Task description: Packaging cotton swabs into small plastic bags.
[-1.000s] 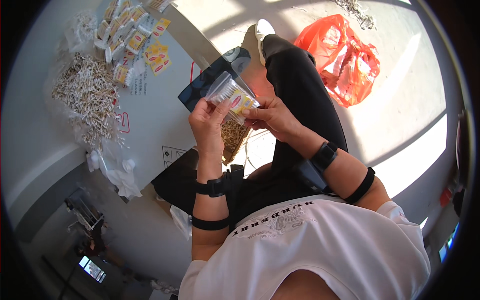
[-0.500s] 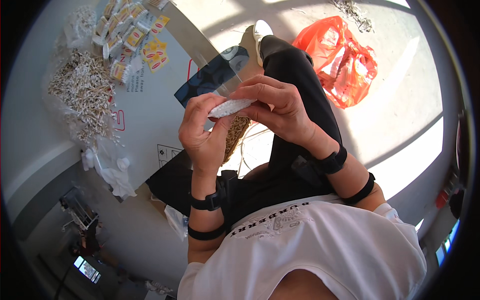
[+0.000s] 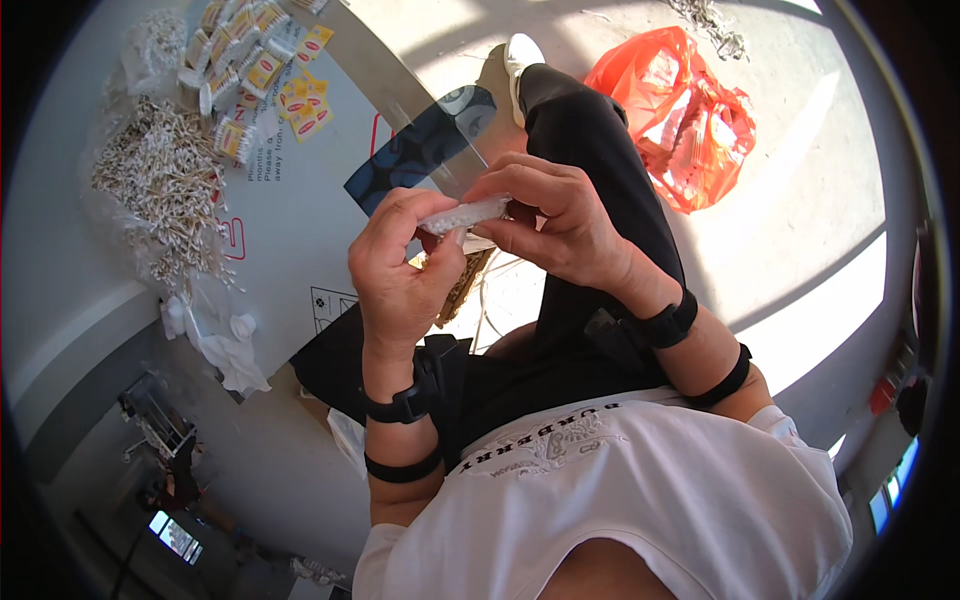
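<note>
head: left hand (image 3: 395, 270) and right hand (image 3: 560, 222) pinch a packet (image 3: 466, 215), fingers (image 3: 418, 205) closed, near grey tabletop (image 3: 293, 232) and sunlit floor (image 3: 800, 165).

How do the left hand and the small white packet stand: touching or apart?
Touching: the head view shows the left hand gripping the packet at its left end.

A slim clear-plastic packet of white cotton swabs (image 3: 462, 216) is held mid-scene, tips facing up, right end slightly farther.
</note>
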The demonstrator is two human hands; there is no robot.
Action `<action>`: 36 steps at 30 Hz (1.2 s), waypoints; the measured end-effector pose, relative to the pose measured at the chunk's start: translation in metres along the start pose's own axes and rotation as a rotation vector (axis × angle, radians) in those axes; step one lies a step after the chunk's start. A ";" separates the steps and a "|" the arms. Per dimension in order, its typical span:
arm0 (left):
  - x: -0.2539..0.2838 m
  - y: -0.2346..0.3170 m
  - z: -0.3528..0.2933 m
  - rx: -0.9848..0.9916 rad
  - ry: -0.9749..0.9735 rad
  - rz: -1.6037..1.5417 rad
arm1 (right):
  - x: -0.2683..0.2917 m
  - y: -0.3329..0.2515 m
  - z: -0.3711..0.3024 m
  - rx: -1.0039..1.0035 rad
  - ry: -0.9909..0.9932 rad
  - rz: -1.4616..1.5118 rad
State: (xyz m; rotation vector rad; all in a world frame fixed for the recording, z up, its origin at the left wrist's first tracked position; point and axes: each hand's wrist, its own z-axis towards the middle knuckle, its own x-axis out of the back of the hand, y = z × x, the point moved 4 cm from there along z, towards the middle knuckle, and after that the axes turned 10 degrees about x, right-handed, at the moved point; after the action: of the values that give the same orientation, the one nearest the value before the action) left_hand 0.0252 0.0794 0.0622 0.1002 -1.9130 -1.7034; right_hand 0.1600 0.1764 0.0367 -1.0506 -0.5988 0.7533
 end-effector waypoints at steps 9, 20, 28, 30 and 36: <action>-0.006 -0.005 0.002 0.181 -0.120 0.025 | -0.004 0.002 0.002 -0.036 0.016 -0.159; -0.009 -0.012 0.002 0.217 -0.069 -0.070 | -0.004 0.014 -0.004 -0.167 0.014 -0.024; -0.010 -0.023 0.003 0.408 -0.064 -0.092 | -0.009 0.028 -0.008 -0.513 -0.013 0.235; -0.010 -0.028 0.007 0.478 -0.028 -0.274 | -0.011 0.042 -0.012 -0.482 0.111 0.294; -0.010 -0.041 -0.004 0.657 -0.052 -0.572 | 0.003 0.059 -0.020 -0.596 0.462 0.694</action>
State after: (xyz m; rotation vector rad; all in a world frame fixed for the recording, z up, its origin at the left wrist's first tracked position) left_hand 0.0227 0.0718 0.0210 0.9326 -2.5784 -1.3063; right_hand 0.1610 0.1856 -0.0252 -1.9704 -0.0258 0.9013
